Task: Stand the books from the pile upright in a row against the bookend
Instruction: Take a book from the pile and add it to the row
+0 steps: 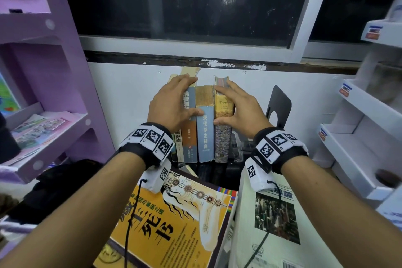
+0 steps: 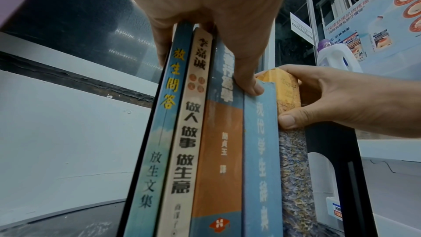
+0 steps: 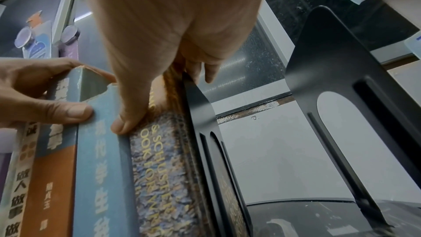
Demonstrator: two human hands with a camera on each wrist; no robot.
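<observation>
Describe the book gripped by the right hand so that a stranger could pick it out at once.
Under the dark window, five books stand in a row. The right hand grips the rightmost book. Alone among them, its spine is yellow above and mottled purple-grey below, with English lettering.

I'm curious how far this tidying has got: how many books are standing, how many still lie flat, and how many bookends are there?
upright books, spines showing: 5
flat books in front, one orange-yellow, one white: 2
black metal bookends: 2
Total: 9
</observation>
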